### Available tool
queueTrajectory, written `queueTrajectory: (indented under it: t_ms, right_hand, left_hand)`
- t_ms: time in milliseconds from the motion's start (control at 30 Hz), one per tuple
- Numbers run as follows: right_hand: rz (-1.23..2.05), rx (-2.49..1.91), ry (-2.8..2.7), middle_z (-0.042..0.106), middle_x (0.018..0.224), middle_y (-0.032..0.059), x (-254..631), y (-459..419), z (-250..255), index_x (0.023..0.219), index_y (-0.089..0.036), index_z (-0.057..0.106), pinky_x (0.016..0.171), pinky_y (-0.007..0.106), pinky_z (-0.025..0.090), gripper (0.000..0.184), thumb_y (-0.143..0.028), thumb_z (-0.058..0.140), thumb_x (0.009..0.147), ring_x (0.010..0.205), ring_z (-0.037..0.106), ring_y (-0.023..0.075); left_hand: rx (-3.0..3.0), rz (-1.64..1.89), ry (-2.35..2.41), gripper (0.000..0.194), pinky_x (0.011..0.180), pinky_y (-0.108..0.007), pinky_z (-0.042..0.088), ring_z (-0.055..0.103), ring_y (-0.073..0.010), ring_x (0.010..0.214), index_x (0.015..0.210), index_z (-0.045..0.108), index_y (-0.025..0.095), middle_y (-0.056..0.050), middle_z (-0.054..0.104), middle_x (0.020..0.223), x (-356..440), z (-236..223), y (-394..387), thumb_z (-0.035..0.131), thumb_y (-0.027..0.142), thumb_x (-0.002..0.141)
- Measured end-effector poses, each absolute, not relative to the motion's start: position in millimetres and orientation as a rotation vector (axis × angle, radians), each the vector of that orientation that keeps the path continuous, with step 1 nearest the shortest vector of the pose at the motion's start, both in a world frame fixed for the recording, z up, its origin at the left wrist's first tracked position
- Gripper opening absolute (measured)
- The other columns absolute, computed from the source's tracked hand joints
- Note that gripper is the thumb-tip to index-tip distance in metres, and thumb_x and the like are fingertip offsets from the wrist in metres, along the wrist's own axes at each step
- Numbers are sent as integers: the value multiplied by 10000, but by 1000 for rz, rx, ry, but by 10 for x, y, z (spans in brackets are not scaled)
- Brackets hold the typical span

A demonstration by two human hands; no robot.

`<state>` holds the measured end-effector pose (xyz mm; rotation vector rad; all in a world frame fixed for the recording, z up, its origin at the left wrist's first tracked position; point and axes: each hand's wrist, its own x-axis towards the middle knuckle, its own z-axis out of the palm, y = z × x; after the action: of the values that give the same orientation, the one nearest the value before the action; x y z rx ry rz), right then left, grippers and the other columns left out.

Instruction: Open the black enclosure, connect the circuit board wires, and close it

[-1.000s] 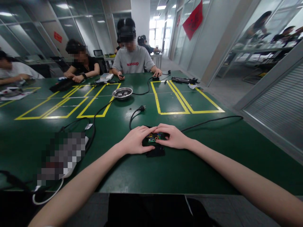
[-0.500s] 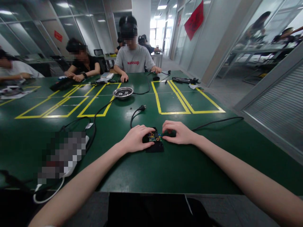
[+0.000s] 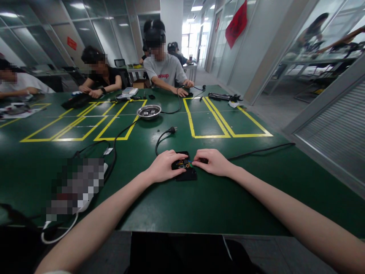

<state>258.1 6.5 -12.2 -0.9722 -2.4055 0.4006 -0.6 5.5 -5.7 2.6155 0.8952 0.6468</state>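
A small circuit board with copper-coloured coils sits by an open black plastic case on the green table. My left hand grips the board from the left, thumb at its near side and fingers at its far side. At the board's right edge, my right hand has thumb and fingertips pinched together beside small coloured wires. What lies in that pinch is too small to make out. A black cable runs rightward from behind my right hand. Beyond my left hand lies a power plug on a black cord.
A metal bowl holding small metal parts stands farther back. On the left lie a blurred-out object and a white cable. Yellow tape marks rectangles on the green table. Co-workers sit across it, one handling a black cord.
My right hand has closed its fingers and moved slightly left, nearer the board. My left hand keeps its grip. The co-worker opposite has brought one hand across toward the cord.
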Motion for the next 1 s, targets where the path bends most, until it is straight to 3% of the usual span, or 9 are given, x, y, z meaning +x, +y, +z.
queueTrajectory:
  t_ms: [400, 633, 800, 1000]
  right_hand:
    - [284, -1050, -2366, 664, 776, 28, 2552, 107, -209, 786, -209, 630, 665, 288, 439, 196, -295, 637, 962, 713, 620, 180]
    - [287, -1031, -2320, 686, 775, 37, 2560, 88, -219, 792, -210, 650, 663, 300, 469, 245, -346, 603, 991, 705, 638, 185]
    - [235, -940, -2218, 709, 807, 58, 2566, -19, -107, 812, -216, 675, 684, 320, 499, 266, -360, 571, 1011, 735, 663, 199]
    - [363, -694, -2406, 708, 795, 51, 2583, -99, -51, 841, -209, 685, 642, 296, 499, 230, -317, 572, 1009, 701, 667, 180]
  left_hand:
    - [2709, 755, 815, 387, 1057, -430, 482, 633, -261, 1172, 1246, 657, 195, -106, 708, 1240, -27, -15, 128, 701, 421, 935]
    - [2876, 508, 935, 156, 753, -300, 522, 657, -201, 872, 1011, 673, 192, -64, 695, 939, -246, 107, 151, 553, 280, 963]
    - [2819, 642, 854, 197, 755, -289, 512, 652, -186, 856, 1001, 668, 183, -77, 680, 933, -258, 174, 105, 484, 254, 984]
    - [2802, 577, 734, 102, 576, -263, 409, 564, -147, 643, 819, 602, 184, -27, 610, 756, -211, 227, -52, 511, 206, 860]
